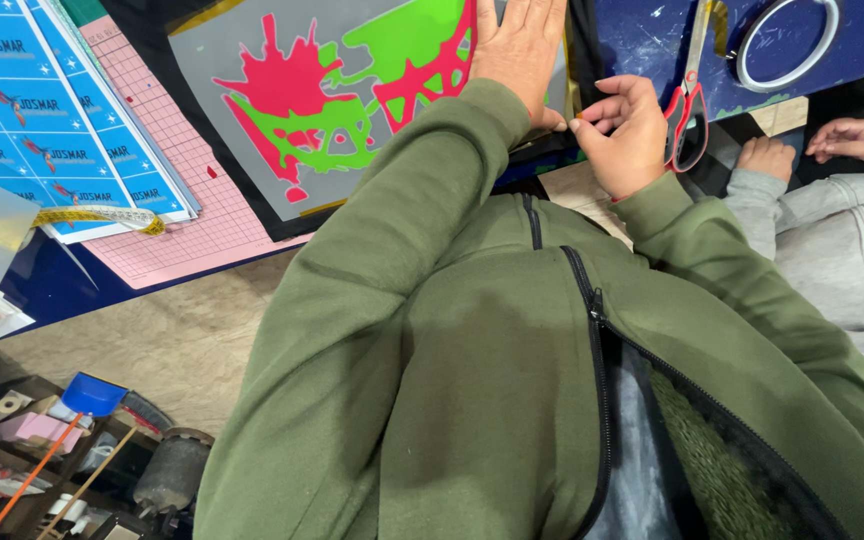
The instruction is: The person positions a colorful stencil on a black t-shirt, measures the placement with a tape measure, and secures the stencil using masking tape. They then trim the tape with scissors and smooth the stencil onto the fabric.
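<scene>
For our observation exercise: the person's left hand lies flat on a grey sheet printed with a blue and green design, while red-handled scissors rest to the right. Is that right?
Not quite. The head view shows the left hand flat on the grey sheet, but its design is pink-red and green, not blue and green. The red-handled scissors do rest to the right, beside the right hand.

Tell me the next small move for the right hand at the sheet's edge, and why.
Probably peel the pinched edge slowly back. The right hand has thumb and finger pinched at the corner of the grey sheet with the red and green design, while the left hand lies flat on it, pinning it down.
</scene>
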